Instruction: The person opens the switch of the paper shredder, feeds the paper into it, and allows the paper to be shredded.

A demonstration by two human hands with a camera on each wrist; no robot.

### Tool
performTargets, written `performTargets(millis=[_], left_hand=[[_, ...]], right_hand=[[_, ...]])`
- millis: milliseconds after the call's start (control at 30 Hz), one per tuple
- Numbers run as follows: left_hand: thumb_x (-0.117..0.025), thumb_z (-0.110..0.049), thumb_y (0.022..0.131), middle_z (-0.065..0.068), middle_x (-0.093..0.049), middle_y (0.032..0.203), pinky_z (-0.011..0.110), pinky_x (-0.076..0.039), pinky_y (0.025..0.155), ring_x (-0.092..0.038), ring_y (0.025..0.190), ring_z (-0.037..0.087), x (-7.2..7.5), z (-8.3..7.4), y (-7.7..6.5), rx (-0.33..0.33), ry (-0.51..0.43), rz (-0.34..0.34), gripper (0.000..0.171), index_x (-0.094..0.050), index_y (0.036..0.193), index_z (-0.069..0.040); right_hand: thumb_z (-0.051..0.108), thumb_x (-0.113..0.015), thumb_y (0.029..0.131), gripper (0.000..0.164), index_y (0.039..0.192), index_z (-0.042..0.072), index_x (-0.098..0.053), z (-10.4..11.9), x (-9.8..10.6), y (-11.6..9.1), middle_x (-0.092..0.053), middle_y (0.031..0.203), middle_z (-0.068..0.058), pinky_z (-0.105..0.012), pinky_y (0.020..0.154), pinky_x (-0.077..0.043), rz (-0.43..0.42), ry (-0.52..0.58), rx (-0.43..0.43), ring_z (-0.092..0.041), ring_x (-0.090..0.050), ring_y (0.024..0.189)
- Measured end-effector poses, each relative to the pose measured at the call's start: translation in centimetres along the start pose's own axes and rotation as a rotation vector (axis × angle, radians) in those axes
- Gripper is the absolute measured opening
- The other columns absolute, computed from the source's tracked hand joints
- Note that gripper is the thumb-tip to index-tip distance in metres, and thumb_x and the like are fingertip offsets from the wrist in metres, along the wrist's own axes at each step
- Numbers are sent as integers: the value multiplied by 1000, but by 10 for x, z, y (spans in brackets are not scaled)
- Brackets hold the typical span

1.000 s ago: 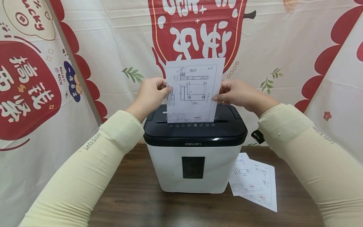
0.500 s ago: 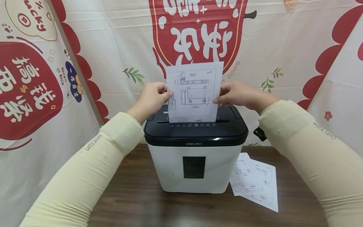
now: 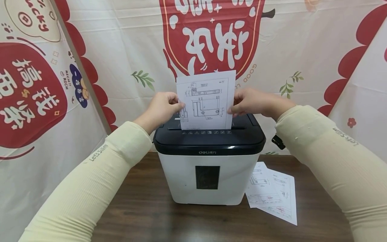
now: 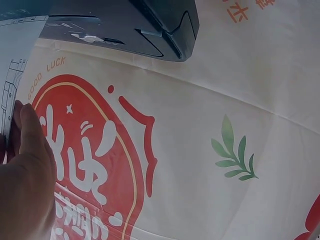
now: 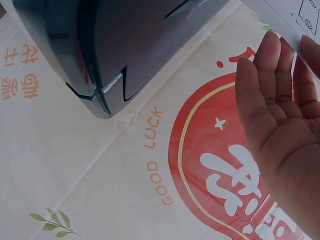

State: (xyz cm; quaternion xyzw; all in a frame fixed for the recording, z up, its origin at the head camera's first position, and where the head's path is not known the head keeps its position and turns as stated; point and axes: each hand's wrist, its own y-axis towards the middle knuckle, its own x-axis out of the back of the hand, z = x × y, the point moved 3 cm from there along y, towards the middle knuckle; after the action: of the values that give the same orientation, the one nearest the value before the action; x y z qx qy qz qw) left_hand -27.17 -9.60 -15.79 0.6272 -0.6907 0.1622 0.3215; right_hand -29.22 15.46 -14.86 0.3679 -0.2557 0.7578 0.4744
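A printed sheet of paper [image 3: 208,97] with technical line drawings stands upright in the slot of a paper shredder [image 3: 208,143], its lower end hidden inside. The shredder has a black top and a white bin. My left hand [image 3: 160,108] pinches the sheet's left edge between thumb and fingers. On the opposite edge, my right hand [image 3: 257,103] holds the paper with the thumb in front and the fingers behind. In the right wrist view the fingers of the right hand [image 5: 280,110] look fairly extended, with the thumb near the sheet [image 5: 282,20].
Two more printed sheets [image 3: 272,193] overlap on the dark wooden table [image 3: 136,208], right of the shredder's base. A patterned red and white cloth [image 3: 302,43] hangs close behind the shredder, and another cloth panel [image 3: 33,181] stands at the left.
The sheet has sunk further into the shredder slot, so less of it shows above. Both hands have moved down slightly with it. The loose sheets on the table stay put.
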Motion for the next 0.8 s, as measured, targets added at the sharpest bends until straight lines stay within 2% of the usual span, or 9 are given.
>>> performTargets(millis=[300,500,800], left_hand=[[-64,-16,94,10,-67,107,39,-50,87,-60,99,25,-5,5,-1,-6,16,65,16,-69,101,-4],[-64,-14,93,11,-66,106,39,-50,86,-59,97,26,-7,8,0,-18,28,79,17,-69,105,-3],[-63,-14,94,11,-65,108,38,-48,85,-58,97,25,-10,7,-2,-44,67,97,13,-68,91,-2]], right_hand=[[16,-67,90,45,131,2,-55,-5,-5,-1,-61,123,-20,-51,90,-50,10,-7,5,-32,-62,95],[13,-66,90,46,132,2,-55,-8,-8,-2,-60,126,-20,-54,92,-49,31,21,10,-33,-63,99],[7,-63,90,41,130,2,-57,-7,-11,-1,-62,123,-21,-57,91,-48,39,15,22,-35,-64,100]])
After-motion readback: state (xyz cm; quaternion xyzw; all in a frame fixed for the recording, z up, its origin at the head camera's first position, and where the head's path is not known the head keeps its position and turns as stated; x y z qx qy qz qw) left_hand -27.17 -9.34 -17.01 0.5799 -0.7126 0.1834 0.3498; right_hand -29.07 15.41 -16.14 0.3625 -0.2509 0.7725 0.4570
